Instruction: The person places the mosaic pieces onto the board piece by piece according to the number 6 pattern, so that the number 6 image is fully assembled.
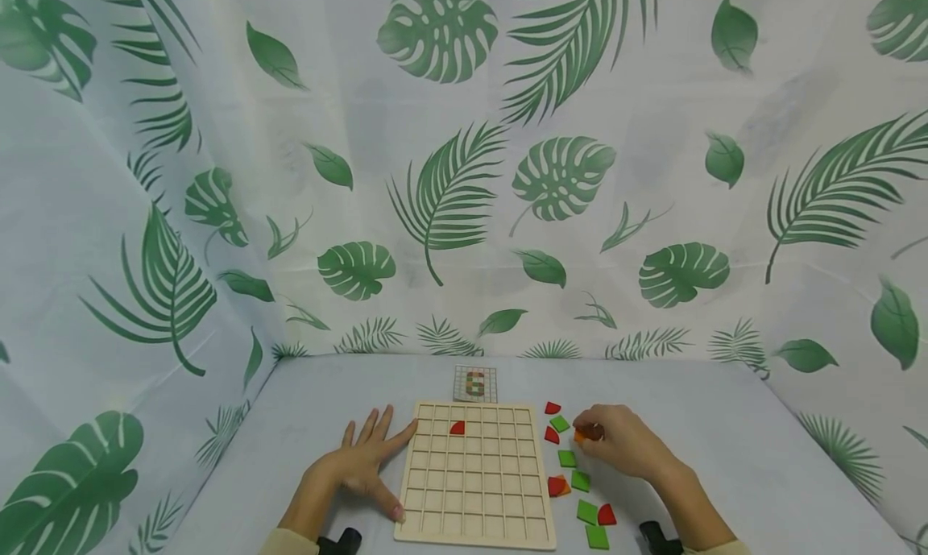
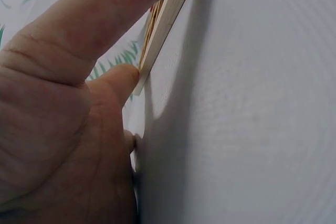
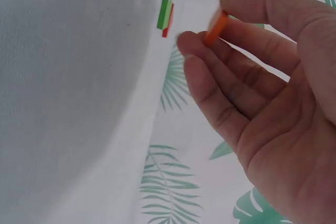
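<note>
A wooden grid board (image 1: 474, 474) lies flat on the table, with one red quarter-round tile (image 1: 457, 428) in an upper cell. My left hand (image 1: 362, 462) has its fingers spread; thumb and index finger touch the board's left side, and the left wrist view shows them against the board's edge (image 2: 167, 27). To the right of the board, my right hand (image 1: 623, 441) pinches an orange tile (image 3: 216, 29) between thumb and fingertips, seen edge-on in the right wrist view. The tile's full shape is hidden.
Several loose green tiles (image 1: 567, 458) and red tiles (image 1: 606, 515) lie along the board's right side, one red tile (image 1: 555, 486) overlapping an orange one. A small pattern card (image 1: 474, 383) stands or lies behind the board. Leaf-printed cloth (image 1: 464, 217) surrounds the table.
</note>
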`<state>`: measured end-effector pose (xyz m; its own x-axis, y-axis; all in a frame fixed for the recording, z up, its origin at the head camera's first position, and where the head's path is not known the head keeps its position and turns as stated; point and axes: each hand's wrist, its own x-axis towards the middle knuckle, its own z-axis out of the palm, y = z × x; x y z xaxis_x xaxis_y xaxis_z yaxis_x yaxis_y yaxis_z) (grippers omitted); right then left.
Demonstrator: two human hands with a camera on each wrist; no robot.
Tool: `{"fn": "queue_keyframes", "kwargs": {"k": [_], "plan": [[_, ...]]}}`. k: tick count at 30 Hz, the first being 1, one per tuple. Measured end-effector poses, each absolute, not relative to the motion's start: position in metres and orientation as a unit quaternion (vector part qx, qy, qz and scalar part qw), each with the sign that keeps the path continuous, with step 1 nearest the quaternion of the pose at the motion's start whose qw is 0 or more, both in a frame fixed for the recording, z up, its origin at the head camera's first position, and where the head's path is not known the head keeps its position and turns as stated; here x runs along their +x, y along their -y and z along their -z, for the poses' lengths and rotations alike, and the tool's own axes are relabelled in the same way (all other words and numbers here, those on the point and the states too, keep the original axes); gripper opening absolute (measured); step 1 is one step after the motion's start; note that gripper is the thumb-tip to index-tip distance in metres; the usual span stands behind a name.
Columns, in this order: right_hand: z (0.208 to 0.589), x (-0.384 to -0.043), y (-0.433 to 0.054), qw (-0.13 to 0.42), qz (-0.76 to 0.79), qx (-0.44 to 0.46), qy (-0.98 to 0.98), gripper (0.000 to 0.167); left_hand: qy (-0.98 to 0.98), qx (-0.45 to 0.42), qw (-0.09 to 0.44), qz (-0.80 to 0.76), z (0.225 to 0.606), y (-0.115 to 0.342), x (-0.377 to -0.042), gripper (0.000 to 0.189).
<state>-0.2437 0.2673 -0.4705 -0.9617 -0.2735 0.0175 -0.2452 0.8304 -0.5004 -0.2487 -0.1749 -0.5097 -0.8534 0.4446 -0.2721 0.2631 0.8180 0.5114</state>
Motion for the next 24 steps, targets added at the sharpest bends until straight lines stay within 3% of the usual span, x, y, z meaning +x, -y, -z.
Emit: {"fn": "queue_keyframes", "kwargs": {"k": [11,24], "plan": [[0.468,-0.248,-0.253,-0.059,0.281,-0.187,-0.939,0.024,-0.933,0.198,0.201,-0.225,0.511,0.173,-0.249,0.138],[0.470,-0.252,-0.232,-0.102,0.319,-0.213,-0.918,0.017,-0.935,0.199,0.202,-0.215,0.510,0.173,-0.248,0.139]]}}
